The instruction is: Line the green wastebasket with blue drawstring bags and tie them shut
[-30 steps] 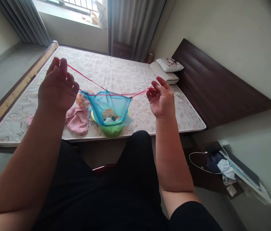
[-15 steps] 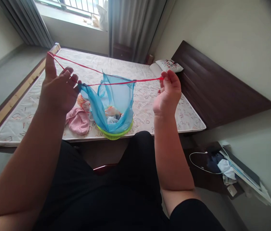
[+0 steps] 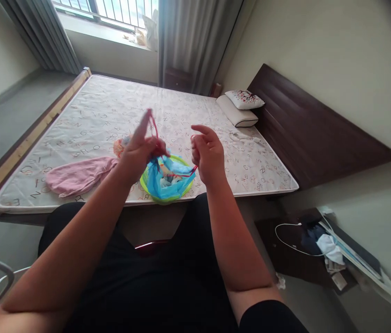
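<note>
Left hand (image 3: 142,150): raised over the near edge of the mattress (image 3: 112,111), fingers mostly curled, index finger extended upward; a loop of red drawstring (image 3: 153,127) runs over that finger and down into the closed part of the hand.

Right hand (image 3: 208,155): just right of the left hand, loosely curled, index finger pointing left; the other end of the red drawstring is pinched at its lower fingers.

Blue mesh bag (image 3: 167,178): hangs slack between and below both hands, its mouth gathered on the drawstring, its base sitting in a green basket (image 3: 145,182) at the mattress's near edge; small cloth items show inside.

Pink cloth (image 3: 77,175): flat on the mattress, left of the basket, apart from it.

Pillow (image 3: 244,98): far right corner, by the dark headboard (image 3: 306,125).
</note>
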`<state>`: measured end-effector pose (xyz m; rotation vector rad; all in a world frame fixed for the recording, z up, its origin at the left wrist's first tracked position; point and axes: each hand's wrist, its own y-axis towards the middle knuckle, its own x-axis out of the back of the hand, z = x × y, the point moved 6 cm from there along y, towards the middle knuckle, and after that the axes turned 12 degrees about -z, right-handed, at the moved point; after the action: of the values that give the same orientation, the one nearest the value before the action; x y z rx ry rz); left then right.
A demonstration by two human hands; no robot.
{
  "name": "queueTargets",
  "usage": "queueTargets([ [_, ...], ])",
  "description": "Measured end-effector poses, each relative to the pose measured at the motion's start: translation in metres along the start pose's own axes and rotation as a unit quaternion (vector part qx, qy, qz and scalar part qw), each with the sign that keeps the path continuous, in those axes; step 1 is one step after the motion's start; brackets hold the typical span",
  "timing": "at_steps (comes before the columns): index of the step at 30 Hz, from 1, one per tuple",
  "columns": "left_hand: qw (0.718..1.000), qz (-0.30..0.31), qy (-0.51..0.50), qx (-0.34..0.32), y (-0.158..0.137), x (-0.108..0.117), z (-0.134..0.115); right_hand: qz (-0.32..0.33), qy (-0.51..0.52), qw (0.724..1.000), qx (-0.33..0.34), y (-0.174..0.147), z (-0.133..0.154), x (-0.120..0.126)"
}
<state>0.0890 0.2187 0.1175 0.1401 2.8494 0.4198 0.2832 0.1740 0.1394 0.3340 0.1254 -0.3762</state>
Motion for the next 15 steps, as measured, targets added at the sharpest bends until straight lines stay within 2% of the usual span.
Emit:
queueTargets([
  [3, 0.993, 0.082, 0.008, 0.083, -0.021, -0.021, 0.006, 0.068, -0.086, 0.994, 0.022, -0.004, 0.0, -0.01],
  [6, 0.989, 0.103, 0.006, 0.11, -0.032, -0.028, 0.012, 0.168, -0.138, 0.976, -0.005, -0.008, -0.008, -0.018],
  [8, 0.986, 0.112, -0.009, 0.124, -0.038, -0.032, 0.019, 0.21, -0.155, 0.965, -0.03, -0.012, -0.017, -0.02],
  [11, 0.984, 0.1, -0.034, 0.147, -0.049, -0.037, 0.038, 0.178, -0.139, 0.973, -0.054, -0.013, -0.03, -0.014],
  [15, 0.991, 0.006, -0.064, 0.115, -0.064, -0.036, 0.061, 0.031, -0.073, 0.987, -0.138, -0.01, -0.057, 0.004],
])
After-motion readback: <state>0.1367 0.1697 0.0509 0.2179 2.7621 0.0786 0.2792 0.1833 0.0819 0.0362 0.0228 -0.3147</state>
